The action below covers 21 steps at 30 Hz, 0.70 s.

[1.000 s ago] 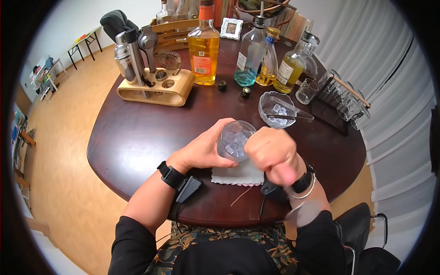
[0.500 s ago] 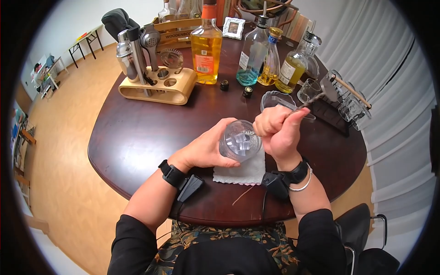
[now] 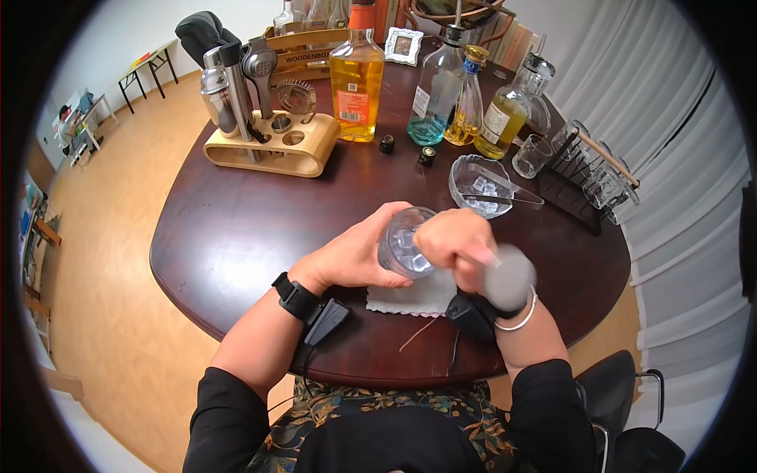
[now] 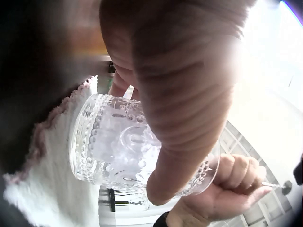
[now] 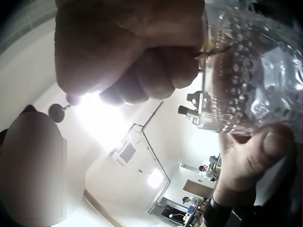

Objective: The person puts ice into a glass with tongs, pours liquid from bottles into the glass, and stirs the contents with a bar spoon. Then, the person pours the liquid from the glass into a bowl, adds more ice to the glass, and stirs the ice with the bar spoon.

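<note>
My left hand (image 3: pixel 359 251) grips a beaded clear glass (image 3: pixel 404 244) by its side, thumb and fingers round the wall, with ice cubes inside. The glass is tilted above a white cloth (image 3: pixel 410 298). At its rim, my right hand (image 3: pixel 457 243) is curled round a thin twisted metal stem (image 4: pixel 272 184), whose lower part reaches into the glass in the right wrist view. A blurred grey round end (image 3: pixel 508 278) shows over the right wrist in the head view. In the left wrist view the beaded glass (image 4: pixel 128 142) lies behind the left thumb.
Behind the hands stand a glass bowl (image 3: pixel 479 188) of ice with tongs, two dark caps, an orange-labelled bottle (image 3: pixel 355 87) and several other bottles. A wooden bar-tool stand (image 3: pixel 272 150) is at the back left, a rack (image 3: pixel 568 189) with glasses at the right.
My right hand has turned over at the glass rim, and the stem's round end has swung from the upper right down over the wrist. The left hand and glass stay nearly in place.
</note>
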Each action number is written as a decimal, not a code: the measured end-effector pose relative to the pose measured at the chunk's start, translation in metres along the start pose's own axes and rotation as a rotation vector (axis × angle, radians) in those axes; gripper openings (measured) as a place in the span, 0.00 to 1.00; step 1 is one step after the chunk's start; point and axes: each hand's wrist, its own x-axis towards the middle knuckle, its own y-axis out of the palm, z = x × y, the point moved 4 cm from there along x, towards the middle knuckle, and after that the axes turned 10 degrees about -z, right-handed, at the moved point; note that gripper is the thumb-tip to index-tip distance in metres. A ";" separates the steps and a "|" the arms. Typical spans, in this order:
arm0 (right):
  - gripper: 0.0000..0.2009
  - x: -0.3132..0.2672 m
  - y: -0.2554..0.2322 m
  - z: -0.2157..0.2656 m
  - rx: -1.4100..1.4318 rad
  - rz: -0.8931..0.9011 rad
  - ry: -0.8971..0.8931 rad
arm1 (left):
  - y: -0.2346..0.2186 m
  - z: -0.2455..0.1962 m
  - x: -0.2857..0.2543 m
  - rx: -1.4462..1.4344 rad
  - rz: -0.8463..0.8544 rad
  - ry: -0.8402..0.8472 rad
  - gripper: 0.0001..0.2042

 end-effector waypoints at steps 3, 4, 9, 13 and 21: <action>0.28 -0.003 -0.005 -0.019 0.081 -0.152 0.207 | 0.000 -0.001 -0.001 0.060 0.006 0.011 0.48; 0.30 0.001 -0.004 -0.016 0.155 -0.254 0.286 | 0.000 -0.001 -0.001 0.082 0.007 0.013 0.48; 0.31 0.000 -0.014 -0.013 0.518 -0.664 0.353 | 0.000 0.000 0.000 0.110 -0.030 0.013 0.48; 0.31 0.000 -0.011 -0.008 0.549 -0.669 0.196 | -0.003 0.004 0.002 0.065 -0.045 -0.044 0.50; 0.33 0.004 -0.016 0.019 0.219 -0.423 -0.133 | -0.003 0.002 0.002 0.030 -0.040 -0.048 0.50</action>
